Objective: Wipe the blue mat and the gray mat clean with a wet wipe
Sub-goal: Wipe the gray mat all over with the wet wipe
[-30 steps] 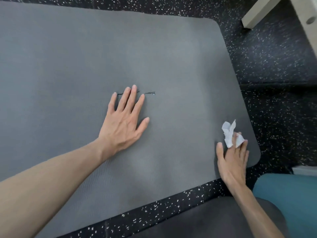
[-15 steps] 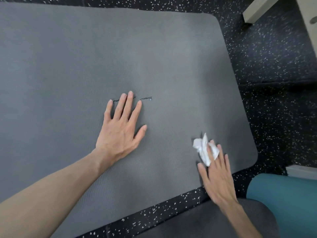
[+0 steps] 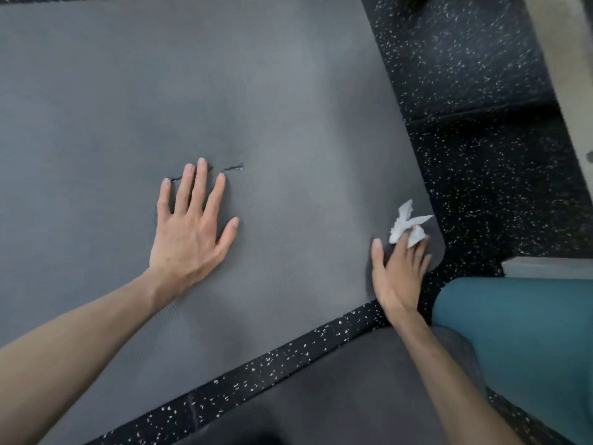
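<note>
The gray mat [image 3: 192, 85] fills most of the view, lying flat on the speckled floor. My left hand [image 3: 189, 229] rests flat on it with fingers spread, fingertips at a thin dark mark [image 3: 232, 168]. My right hand [image 3: 399, 271] presses a crumpled white wet wipe [image 3: 407, 226] onto the mat's near right corner with straight fingers; the wipe sticks out past the fingertips. A piece of the blue mat [image 3: 519, 342] shows at the lower right.
Black speckled rubber floor [image 3: 475, 91] surrounds the mats. A dark gray cushion or knee [image 3: 337, 396] sits at the bottom. A pale wooden frame [image 3: 564, 59] runs along the right edge, with a light slab [image 3: 545, 268] above the blue mat.
My right hand slid the wipe left along the near edge, then back right to the mat's corner. My left hand stayed pressed in place.
</note>
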